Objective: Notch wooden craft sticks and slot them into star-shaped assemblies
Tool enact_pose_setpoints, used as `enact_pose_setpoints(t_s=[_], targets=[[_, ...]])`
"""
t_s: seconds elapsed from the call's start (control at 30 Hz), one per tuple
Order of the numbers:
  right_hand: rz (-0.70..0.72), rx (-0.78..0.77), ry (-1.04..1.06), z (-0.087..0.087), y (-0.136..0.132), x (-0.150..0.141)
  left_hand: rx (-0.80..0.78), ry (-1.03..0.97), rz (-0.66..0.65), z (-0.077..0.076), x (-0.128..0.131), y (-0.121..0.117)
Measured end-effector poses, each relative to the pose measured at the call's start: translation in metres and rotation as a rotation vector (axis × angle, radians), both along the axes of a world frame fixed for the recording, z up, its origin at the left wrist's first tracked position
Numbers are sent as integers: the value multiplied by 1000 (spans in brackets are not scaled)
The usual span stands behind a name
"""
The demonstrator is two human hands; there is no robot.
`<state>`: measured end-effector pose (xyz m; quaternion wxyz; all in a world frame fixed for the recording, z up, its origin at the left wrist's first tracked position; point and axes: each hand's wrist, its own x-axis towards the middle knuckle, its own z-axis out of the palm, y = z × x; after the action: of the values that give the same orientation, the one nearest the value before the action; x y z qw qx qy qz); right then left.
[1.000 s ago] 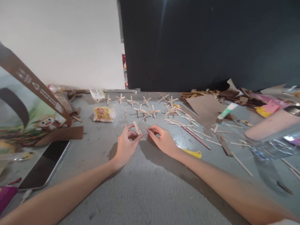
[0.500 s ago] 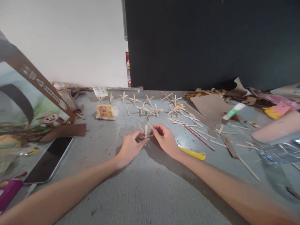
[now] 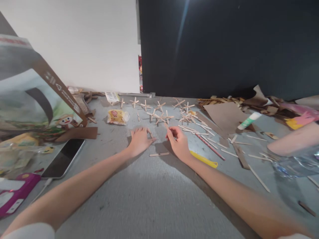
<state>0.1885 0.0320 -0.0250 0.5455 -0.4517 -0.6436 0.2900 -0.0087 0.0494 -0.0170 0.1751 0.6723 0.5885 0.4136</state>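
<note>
My right hand (image 3: 178, 142) pinches a wooden craft stick (image 3: 166, 125), which points up and away from the fingertips. Slightly blurred, my left hand (image 3: 141, 142) hovers low over the table with its fingers spread and thumb stretched out. Beside its index finger is a short stick (image 3: 150, 133), and no grip on it shows. Between the two wrists a single flat craft stick (image 3: 159, 154) lies crosswise on the table. Beyond the hands stand several star-shaped pieces (image 3: 160, 117) made of crossed sticks. Loose sticks (image 3: 188, 129) lie right of them.
A yellow-handled tool (image 3: 203, 160) lies by my right forearm. Farther right are a red striped pencil (image 3: 209, 146), a glue stick (image 3: 249, 120), cardboard (image 3: 223, 116) and a clear plastic bottle (image 3: 296, 164). On the left are a phone (image 3: 63, 159), a snack packet (image 3: 118, 117) and a printed box (image 3: 50, 96).
My left hand has drawn away from the right and spread its fingers. A craft stick now lies flat between the wrists. My right hand still pinches its stick. The view has shifted slightly.
</note>
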Motion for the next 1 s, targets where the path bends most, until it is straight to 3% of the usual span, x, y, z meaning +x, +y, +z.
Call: enact_pose_setpoints(t_s=[0.23, 0.4, 0.53, 0.63, 0.83, 1.0], targets=[[106, -73, 83, 1, 1, 0, -140, 151, -19, -2, -13, 13], [120, -193, 163, 0, 5, 1, -143, 148, -66, -5, -16, 18], [115, -97, 136, -3, 11, -1, -114, 114, -128, -8, -6, 6], [157, -55, 195, -4, 15, -1, -90, -37, -143, -9, 3, -5], [149, -136, 470, -1, 18, 4, -110, -342, -163, -5, 5, -5], [179, -264, 542, 0, 19, 5, -99, -416, -217, -4, 2, -5]])
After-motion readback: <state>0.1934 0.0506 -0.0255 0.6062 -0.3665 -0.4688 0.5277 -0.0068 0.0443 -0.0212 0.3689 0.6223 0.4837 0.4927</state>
